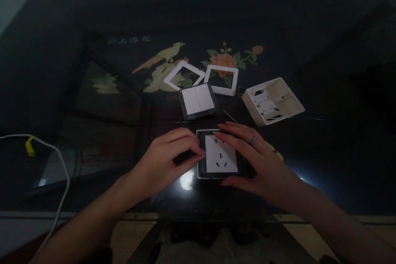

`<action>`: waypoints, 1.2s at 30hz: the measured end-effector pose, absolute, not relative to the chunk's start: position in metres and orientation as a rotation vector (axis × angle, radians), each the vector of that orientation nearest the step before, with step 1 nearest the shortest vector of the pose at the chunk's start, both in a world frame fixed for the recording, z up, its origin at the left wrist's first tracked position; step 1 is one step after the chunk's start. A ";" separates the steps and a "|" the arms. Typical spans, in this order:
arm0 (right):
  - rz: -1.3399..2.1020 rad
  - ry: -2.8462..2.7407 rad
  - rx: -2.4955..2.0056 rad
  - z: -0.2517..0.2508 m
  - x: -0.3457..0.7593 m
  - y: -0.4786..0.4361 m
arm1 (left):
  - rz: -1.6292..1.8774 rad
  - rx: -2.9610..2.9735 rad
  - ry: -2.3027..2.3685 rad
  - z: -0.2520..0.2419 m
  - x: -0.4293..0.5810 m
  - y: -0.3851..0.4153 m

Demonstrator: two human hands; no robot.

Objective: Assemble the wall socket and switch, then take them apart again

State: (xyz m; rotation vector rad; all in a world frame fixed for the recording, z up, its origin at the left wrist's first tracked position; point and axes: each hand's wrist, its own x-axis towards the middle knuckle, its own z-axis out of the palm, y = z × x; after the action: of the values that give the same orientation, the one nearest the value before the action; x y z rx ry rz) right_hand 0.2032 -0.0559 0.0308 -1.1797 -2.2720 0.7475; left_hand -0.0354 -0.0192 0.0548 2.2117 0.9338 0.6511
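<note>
A wall socket [220, 164] with a white face and dark frame lies face up on a white-edged box on the dark tabletop. My right hand [253, 159], wearing a ring, spans its right side, fingers over the top edge and thumb at the bottom edge, steadying it. At the socket's left edge, my left hand [173, 150] has thumb and forefinger pinched together. Whatever those fingertips hold, if anything, is too small or hidden to name. Just beyond the socket lies a two-rocker light switch [198, 100] with a dark frame.
Behind the switch, two white cover frames [185, 75] lie side by side. An open white mounting box [274, 101] sits at the right. A yellow object [276, 152] is partly hidden behind my right hand. A white cable [63, 165] with a yellow tag runs along the left.
</note>
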 end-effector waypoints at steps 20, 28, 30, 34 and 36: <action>0.692 -2.317 -1.167 0.032 0.203 -0.055 | 0.653 2.141 0.946 0.055 -0.036 -0.017; 0.641 -2.333 -1.132 0.031 0.203 -0.055 | 0.649 2.141 0.978 0.055 -0.034 -0.018; 0.639 -2.335 -1.129 0.031 0.203 -0.055 | 0.661 2.150 0.982 0.055 -0.034 -0.019; 0.637 -2.338 -1.122 0.031 0.203 -0.055 | 0.662 2.146 0.962 0.056 -0.035 -0.019; 0.639 -2.338 -1.119 0.031 0.203 -0.055 | 0.656 2.138 0.953 0.056 -0.035 -0.018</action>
State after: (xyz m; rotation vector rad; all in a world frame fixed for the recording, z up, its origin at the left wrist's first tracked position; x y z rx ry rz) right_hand 0.2032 -0.0545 0.0311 -1.1192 -2.3384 0.6386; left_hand -0.0352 -0.0182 0.0556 2.1377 0.9530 0.6560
